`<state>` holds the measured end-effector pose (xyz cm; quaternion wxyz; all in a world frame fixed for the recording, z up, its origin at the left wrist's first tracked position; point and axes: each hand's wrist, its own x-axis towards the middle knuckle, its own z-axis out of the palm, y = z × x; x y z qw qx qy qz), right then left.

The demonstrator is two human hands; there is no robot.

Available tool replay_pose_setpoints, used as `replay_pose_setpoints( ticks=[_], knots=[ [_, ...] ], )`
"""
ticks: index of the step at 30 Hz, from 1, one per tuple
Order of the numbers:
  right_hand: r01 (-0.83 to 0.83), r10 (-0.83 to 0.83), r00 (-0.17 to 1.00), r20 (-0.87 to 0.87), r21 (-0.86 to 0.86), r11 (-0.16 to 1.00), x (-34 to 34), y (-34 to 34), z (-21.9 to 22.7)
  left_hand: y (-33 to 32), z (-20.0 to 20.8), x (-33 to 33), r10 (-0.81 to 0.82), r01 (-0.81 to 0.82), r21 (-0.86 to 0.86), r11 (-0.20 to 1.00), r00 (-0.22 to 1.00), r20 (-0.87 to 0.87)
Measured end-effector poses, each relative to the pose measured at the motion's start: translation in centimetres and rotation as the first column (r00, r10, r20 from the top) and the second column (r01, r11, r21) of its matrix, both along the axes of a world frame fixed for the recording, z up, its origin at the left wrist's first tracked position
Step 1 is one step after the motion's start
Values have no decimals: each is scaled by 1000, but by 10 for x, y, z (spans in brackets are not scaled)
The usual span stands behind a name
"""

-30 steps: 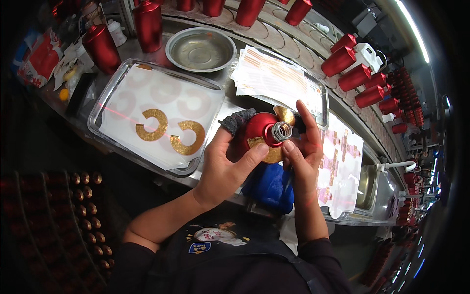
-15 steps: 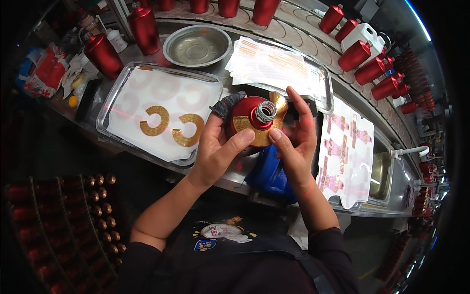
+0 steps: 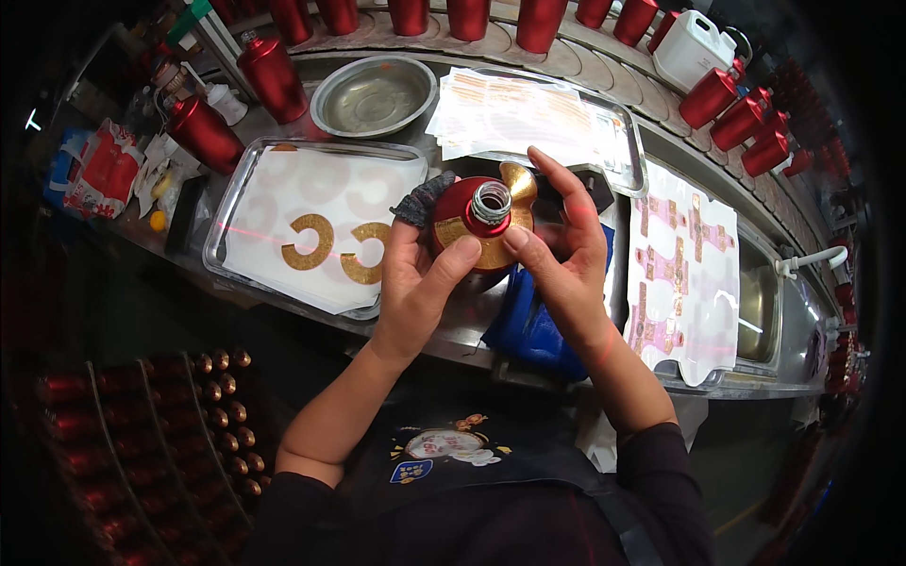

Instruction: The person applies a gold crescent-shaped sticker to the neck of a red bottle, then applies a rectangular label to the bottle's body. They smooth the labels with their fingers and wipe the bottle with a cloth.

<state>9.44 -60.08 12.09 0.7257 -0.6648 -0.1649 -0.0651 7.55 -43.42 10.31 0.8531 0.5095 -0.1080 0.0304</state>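
Both hands hold a red metallic bottle [image 3: 450,206], its open threaded neck tipped up toward me. A gold curved decal [image 3: 493,253] lies around the bottle's shoulder; one end stands up beside the neck, apart from the surface. My left hand [image 3: 415,297], with a dark wrap on one finger, is closed around the bottle's left side, its thumb on the decal. My right hand [image 3: 571,283] grips the right side with its thumb pressing the decal's edge, index finger stretched out. Left of the hands, a metal tray [image 3: 219,226] bears a white sheet [image 3: 274,269] with gold C-shaped decals [image 3: 309,242].
Behind stand a metal basin [image 3: 373,96] and a tray [image 3: 634,156] of printed sheets. A patterned decal sheet [image 3: 694,316] lies at right before a sink [image 3: 755,311]. Below my right hand is a blue object [image 3: 533,330]. Red bottles [image 3: 469,21] line a conveyor; a bottle rack [image 3: 118,443] stands lower left.
My view has shifted slightly. Both hands keep their hold on the bottle, thumbs still on the decal. Bottles on the conveyor have shifted relative to the white jug.
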Motion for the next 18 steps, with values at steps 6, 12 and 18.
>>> replay_pose_setpoints(
  ticks=[6,12,18],
  knots=[
    [14,-15,1000,16,33,999,2,4,-4,-5,3,1,36,-36,-25,999,999,-16],
    [-28,28,1000,-3,48,998,1,-1,-2,-4,7,-1,14,-15,-22,1000,999,-40],
    [-44,44,999,14,-7,999,4,-4,-2,-4,6,1,45,-43,91,995,999,-17]
  ],
)
